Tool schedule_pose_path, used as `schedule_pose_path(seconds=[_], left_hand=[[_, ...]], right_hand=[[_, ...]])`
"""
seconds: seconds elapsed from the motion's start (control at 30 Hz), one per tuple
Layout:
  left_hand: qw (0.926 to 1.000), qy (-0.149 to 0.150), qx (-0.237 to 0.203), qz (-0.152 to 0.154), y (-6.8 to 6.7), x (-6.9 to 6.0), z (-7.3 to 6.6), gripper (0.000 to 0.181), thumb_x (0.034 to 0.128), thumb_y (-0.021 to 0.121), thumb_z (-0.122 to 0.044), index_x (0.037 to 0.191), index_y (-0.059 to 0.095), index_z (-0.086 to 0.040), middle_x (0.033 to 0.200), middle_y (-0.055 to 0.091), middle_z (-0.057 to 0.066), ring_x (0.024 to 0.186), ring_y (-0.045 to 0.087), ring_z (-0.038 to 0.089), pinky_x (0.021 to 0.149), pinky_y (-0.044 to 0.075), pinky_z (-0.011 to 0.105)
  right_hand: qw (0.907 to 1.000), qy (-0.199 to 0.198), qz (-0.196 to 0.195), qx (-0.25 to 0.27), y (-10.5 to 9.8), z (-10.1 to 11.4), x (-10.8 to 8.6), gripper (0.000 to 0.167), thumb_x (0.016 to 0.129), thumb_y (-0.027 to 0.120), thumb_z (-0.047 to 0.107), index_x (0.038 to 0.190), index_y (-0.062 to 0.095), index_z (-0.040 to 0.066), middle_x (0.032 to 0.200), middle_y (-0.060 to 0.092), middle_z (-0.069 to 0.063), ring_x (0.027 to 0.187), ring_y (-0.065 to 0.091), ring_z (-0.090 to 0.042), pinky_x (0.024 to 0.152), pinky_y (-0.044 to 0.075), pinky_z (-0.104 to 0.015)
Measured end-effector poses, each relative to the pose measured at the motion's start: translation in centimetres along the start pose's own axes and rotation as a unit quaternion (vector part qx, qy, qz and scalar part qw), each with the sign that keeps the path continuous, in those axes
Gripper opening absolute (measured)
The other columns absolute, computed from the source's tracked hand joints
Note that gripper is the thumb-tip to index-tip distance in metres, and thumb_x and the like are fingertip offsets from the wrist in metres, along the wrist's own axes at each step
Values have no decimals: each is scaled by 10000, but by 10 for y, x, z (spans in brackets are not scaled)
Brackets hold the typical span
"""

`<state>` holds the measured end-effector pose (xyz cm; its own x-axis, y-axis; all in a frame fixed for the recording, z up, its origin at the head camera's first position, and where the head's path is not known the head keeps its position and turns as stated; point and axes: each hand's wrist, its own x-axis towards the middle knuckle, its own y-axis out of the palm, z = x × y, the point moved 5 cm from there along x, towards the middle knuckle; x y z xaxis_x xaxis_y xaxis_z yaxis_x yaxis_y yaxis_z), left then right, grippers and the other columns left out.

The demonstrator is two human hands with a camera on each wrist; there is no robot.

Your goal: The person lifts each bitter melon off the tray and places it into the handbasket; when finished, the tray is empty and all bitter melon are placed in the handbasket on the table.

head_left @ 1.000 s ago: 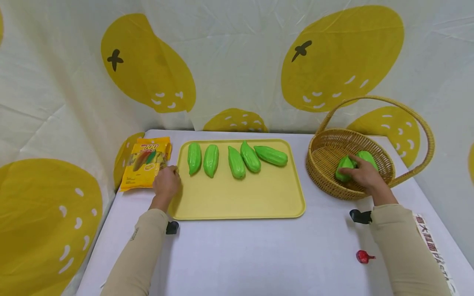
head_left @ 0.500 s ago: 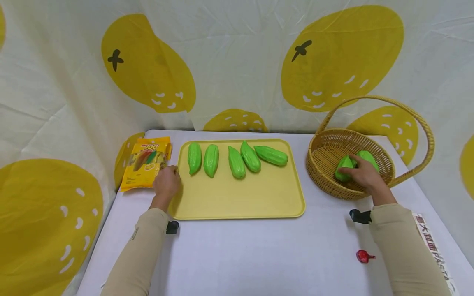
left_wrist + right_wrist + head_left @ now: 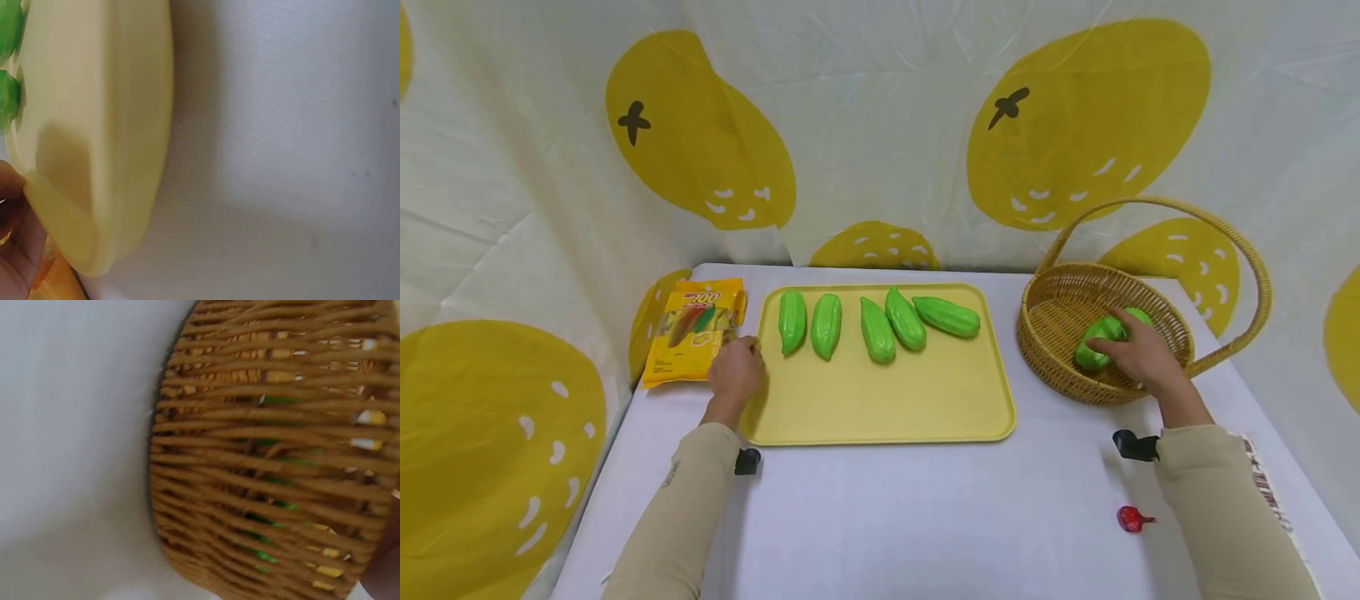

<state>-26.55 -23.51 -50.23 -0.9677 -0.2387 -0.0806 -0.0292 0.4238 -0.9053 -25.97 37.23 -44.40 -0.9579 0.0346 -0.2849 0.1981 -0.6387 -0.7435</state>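
Observation:
My left hand [image 3: 736, 369] is at the left rim of a yellow tray [image 3: 880, 408]; in the left wrist view its thumb [image 3: 11, 181] and fingers pinch the rim. Several glossy green ribbed gourds lie along the tray's far half, among them one gourd [image 3: 792, 322] at the left and another gourd [image 3: 947, 316] at the right. My right hand [image 3: 1142, 354] reaches into a wicker basket [image 3: 1056, 375] and grips a green gourd [image 3: 1093, 343] between thumb and fingers. Behind that hand a second gourd [image 3: 1141, 315] is mostly hidden. In the right wrist view the basket wall [image 3: 269, 450] covers most of the scene.
A yellow snack bag [image 3: 688, 337] lies left of the tray, beside my left hand. The basket's tall handle [image 3: 1255, 275] arches over its right side. A small red object [image 3: 1133, 518] sits near my right sleeve. A patterned curtain [image 3: 880, 150] hangs behind the table.
The head view has shifted slightly. My right wrist has moved a little to the right, and the gourd in its fingers has turned slightly. My left hand has stayed at the tray's rim.

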Motion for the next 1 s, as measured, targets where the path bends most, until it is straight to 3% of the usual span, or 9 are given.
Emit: schedule_pose_path(seconds=[0.23, 0.43, 0.53, 0.63, 0.73, 0.77, 0.87, 1.0], left_hand=[[10000, -14, 30, 50, 0, 0, 0, 375, 1043, 458, -136, 1361, 633, -47, 1285, 668, 258, 1105, 655, 463, 875, 541, 580], [10000, -15, -1, 33, 1, 0, 1, 366, 1043, 459, -137, 1349, 641, -54, 1282, 668, 256, 1111, 652, 472, 877, 537, 587], [10000, -44, -19, 21, 2, 0, 2, 369, 1042, 459, -140, 1354, 638, -58, 1295, 664, 254, 1125, 647, 474, 884, 534, 590], [10000, -66, -53, 20, 2, 0, 2, 379, 1043, 454, -142, 1367, 631, -58, 1318, 656, 249, 1143, 641, 478, 888, 533, 595], [10000, -45, -62, 24, 2, 0, 2, 385, 1046, 450, -143, 1376, 623, -47, 1331, 650, 250, 1154, 637, 482, 900, 531, 601], [10000, -31, -53, 29, 2, 0, 2, 385, 1046, 450, -142, 1376, 621, -42, 1328, 651, 252, 1152, 637, 482, 902, 530, 601], [10000, -20, -24, 32, 3, 1, 4, 382, 1046, 456, -141, 1373, 621, -35, 1318, 654, 256, 1144, 640, 479, 917, 527, 601], [10000, 5, -9, 1, 3, 1, 4, 371, 1041, 459, -142, 1354, 635, -45, 1290, 666, 256, 1116, 651, 478, 900, 532, 600]], right_hand=[[9962, -744, -395, 226, 4, 31, -10, 862, 1024, 566, 463, 1641, 107, 72, 1669, 124, -306, 1436, 295, -607, 1102, 336, -709], [9832, -1370, -618, 1033, 12, 65, -18, 823, 1007, 636, 363, 1642, 176, 114, 1679, 207, -230, 1484, 289, -538, 1149, 295, -669], [9779, -1661, -586, 1128, 20, 80, -17, 792, 1007, 642, 337, 1637, 211, 123, 1676, 247, -206, 1495, 302, -502, 1160, 314, -623], [9735, -1891, -530, 1169, 31, 92, -14, 759, 1004, 652, 315, 1628, 257, 142, 1664, 302, -181, 1492, 340, -462, 1168, 411, -390], [9690, -2067, -457, 1273, 42, 101, -12, 745, 990, 678, 277, 1617, 296, 150, 1654, 333, -164, 1488, 367, -430, 1059, 443, -145], [9678, -2112, -411, 1310, 46, 104, -10, 741, 987, 682, 261, 1614, 304, 144, 1654, 331, -164, 1487, 368, -431, 1035, 437, -113], [9670, -2186, -290, 1279, 57, 113, -6, 746, 981, 691, 226, 1611, 305, 123, 1667, 302, -162, 1480, 372, -448, 1074, 459, -250], [9678, -2072, 8, 1430, 73, 118, 2, 770, 982, 691, 246, 1623, 274, 152, 1697, 241, -111, 1510, 331, -435, 1134, 403, -458]])
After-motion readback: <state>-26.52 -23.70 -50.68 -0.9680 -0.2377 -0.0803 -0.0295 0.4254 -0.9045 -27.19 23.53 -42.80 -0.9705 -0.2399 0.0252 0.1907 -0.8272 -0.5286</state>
